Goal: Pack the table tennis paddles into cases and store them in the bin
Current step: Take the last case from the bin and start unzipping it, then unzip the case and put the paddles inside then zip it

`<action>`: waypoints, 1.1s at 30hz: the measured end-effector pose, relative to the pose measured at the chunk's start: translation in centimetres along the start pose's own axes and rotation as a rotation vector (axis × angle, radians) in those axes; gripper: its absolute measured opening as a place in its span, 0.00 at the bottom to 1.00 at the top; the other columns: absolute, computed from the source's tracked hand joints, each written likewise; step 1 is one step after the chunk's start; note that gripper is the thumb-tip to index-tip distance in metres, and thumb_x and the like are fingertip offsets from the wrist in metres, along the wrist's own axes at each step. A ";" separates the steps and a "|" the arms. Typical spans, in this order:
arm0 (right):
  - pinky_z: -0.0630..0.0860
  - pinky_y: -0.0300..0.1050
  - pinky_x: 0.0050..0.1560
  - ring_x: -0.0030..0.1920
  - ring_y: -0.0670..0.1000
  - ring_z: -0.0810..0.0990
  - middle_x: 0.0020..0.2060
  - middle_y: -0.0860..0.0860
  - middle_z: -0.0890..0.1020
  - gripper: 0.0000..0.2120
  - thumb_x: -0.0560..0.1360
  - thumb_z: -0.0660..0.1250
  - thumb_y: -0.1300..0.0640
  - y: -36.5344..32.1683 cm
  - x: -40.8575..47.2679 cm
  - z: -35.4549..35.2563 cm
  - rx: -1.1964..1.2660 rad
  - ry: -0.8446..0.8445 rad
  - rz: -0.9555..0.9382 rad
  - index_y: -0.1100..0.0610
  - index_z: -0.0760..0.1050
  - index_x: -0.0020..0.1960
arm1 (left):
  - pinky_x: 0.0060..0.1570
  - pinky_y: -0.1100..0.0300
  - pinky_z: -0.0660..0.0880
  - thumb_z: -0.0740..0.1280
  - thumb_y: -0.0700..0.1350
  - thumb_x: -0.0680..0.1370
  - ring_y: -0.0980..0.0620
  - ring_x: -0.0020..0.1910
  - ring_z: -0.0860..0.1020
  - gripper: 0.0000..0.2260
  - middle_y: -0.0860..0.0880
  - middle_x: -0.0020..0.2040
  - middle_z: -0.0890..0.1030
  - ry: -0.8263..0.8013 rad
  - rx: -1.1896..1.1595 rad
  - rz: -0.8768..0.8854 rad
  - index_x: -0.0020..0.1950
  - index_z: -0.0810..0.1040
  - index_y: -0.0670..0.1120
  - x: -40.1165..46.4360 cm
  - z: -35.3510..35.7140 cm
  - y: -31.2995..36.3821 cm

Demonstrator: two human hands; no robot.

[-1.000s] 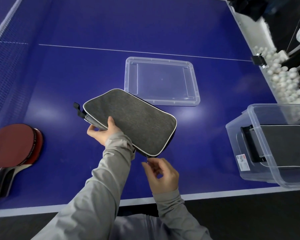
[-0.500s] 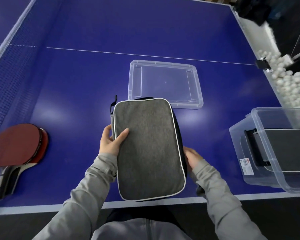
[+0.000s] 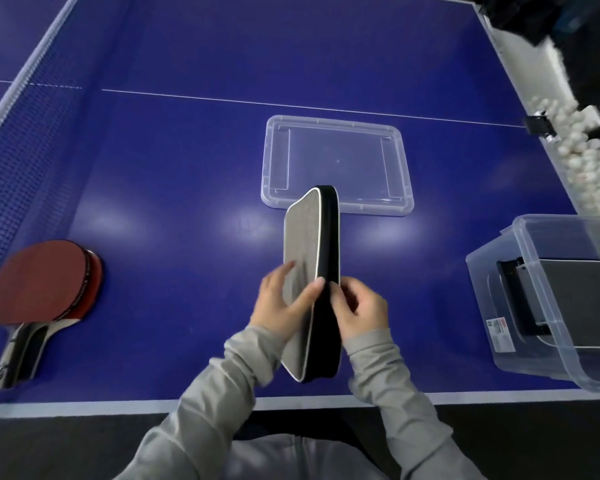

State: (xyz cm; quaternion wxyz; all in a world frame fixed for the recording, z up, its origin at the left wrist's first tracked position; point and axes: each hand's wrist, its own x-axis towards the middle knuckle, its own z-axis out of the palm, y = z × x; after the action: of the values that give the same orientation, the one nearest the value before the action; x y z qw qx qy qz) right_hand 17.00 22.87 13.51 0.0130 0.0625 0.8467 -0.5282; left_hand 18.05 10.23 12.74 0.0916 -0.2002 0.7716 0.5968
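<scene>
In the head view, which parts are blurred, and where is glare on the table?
Head view: the paddles at far left are smeared by motion blur, the sleeves near the bottom edge too; soft glare patches lie on the table around the case; the wide lens bends the table edges.

Blue table [image 3: 194, 188]: paddles [image 3: 39, 285], lid [image 3: 336, 161], bin [image 3: 548, 306].

Open blue table [image 3: 187, 209] lies between the paddles [image 3: 42, 289] and the bin [image 3: 534, 306]; the lid [image 3: 336, 164] lies behind.
</scene>
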 end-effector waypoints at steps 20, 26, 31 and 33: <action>0.71 0.49 0.56 0.55 0.62 0.76 0.53 0.62 0.80 0.12 0.78 0.60 0.59 14.5 4.2 -5.2 -0.354 -0.056 0.539 0.65 0.76 0.57 | 0.57 0.54 0.72 0.70 0.38 0.71 0.43 0.52 0.79 0.16 0.46 0.45 0.81 0.332 0.204 -0.406 0.59 0.79 0.46 4.0 -10.4 -13.5; 0.68 0.55 0.61 0.60 0.65 0.72 0.58 0.65 0.75 0.22 0.72 0.70 0.60 14.4 2.9 -3.5 -0.553 0.014 0.205 0.65 0.71 0.64 | 0.63 0.44 0.65 0.75 0.49 0.68 0.38 0.67 0.65 0.38 0.41 0.71 0.65 0.344 0.628 -0.113 0.73 0.63 0.46 3.2 -7.6 -14.0; 0.58 0.57 0.71 0.75 0.59 0.54 0.75 0.57 0.55 0.33 0.73 0.67 0.48 14.6 1.1 -0.5 -0.842 -0.421 -0.021 0.49 0.57 0.74 | 0.73 0.49 0.46 0.66 0.72 0.62 0.48 0.77 0.40 0.52 0.51 0.77 0.38 -0.016 0.985 -0.045 0.76 0.41 0.58 1.8 -3.2 -14.4; 0.52 0.62 0.72 0.76 0.56 0.41 0.77 0.50 0.44 0.37 0.73 0.64 0.43 15.7 0.8 0.3 -0.947 -0.561 0.026 0.42 0.47 0.75 | 0.74 0.47 0.43 0.66 0.73 0.61 0.48 0.76 0.35 0.54 0.53 0.75 0.31 -0.119 1.018 -0.124 0.74 0.35 0.60 1.7 -2.6 -15.2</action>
State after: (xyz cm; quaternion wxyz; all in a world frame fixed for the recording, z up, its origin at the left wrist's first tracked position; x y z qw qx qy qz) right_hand 18.09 29.51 -0.75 0.2715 -0.0827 0.9550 -0.0857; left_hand 23.11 4.29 -0.62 0.2564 -0.1414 0.9444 0.1496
